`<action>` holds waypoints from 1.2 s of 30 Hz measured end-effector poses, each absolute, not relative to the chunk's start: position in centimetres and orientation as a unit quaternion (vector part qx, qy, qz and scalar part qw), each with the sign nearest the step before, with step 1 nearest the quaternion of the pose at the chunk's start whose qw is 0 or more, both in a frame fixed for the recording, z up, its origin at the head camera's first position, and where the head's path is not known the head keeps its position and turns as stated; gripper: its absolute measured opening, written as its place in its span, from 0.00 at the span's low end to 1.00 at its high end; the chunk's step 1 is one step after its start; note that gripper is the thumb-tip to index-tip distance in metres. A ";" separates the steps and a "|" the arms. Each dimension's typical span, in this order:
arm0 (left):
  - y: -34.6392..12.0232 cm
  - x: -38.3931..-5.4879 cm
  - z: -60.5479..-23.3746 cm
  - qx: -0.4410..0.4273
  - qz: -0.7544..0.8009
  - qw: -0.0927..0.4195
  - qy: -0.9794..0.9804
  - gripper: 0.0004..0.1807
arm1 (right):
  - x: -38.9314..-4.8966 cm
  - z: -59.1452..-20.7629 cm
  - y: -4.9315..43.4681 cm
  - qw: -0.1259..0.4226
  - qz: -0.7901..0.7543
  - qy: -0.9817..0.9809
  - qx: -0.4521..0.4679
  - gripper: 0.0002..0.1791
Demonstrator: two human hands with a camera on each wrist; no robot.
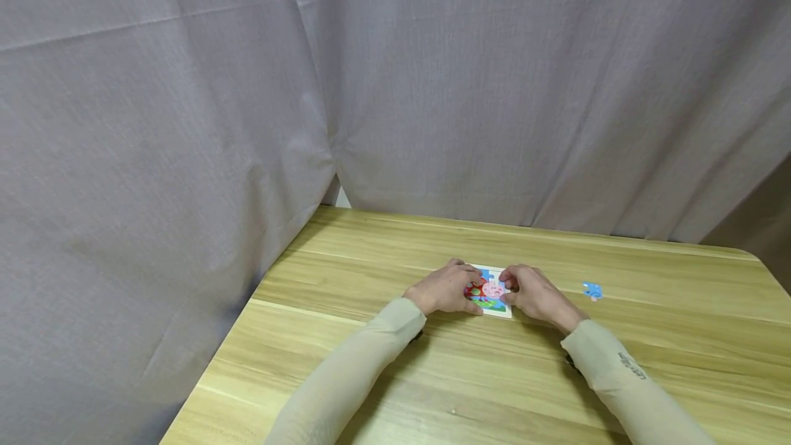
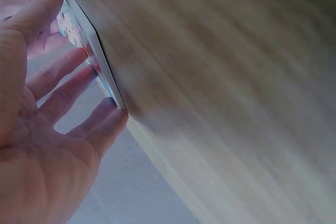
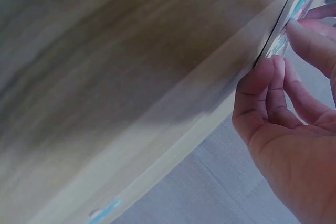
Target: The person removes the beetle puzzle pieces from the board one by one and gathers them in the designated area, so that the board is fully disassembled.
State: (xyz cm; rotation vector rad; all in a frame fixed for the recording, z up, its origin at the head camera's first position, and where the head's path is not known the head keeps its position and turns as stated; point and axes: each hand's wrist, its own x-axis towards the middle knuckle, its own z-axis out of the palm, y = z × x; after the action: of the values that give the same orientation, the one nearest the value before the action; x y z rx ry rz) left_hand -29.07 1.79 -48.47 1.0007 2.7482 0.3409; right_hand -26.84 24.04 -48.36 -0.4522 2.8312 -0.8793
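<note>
A small jigsaw puzzle [image 1: 492, 290] in a white-edged tray lies on the table, showing a pink cartoon pig face with red, green and blue around it. A white gap shows near its upper edge. My left hand [image 1: 448, 287] rests over the left part, thumb at the near edge and fingers spread across the picture; in the left wrist view its fingertips [image 2: 93, 70] touch the puzzle's face and rim. From the right, my right hand [image 1: 536, 294] holds the puzzle's right side with thumb and bent fingers [image 3: 257, 85]. Its palm hides what lies under it.
A loose blue puzzle piece [image 1: 592, 290] lies on the table to the right of my right hand. The wooden table [image 1: 346, 259] ends at a grey curtain [image 1: 445, 101] behind it, and another fold of curtain hangs along the left edge.
</note>
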 end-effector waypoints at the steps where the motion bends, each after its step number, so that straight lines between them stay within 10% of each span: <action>1: 1.8 -29.0 -48.5 0.338 0.115 0.099 0.929 0.33 | -26.8 -48.4 24.0 0.066 -0.292 0.942 -0.153 0.14; 36: 1.8 -29.0 -48.5 0.342 0.103 0.091 0.930 0.31 | -23.4 -48.2 30.5 -0.008 -0.296 0.946 -0.134 0.15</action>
State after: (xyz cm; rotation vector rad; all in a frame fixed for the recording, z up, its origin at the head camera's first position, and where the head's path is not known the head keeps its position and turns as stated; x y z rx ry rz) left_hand -29.05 1.82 -48.47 1.0170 2.7623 0.3065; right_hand -23.37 30.51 -48.16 -0.4225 2.9861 -0.9333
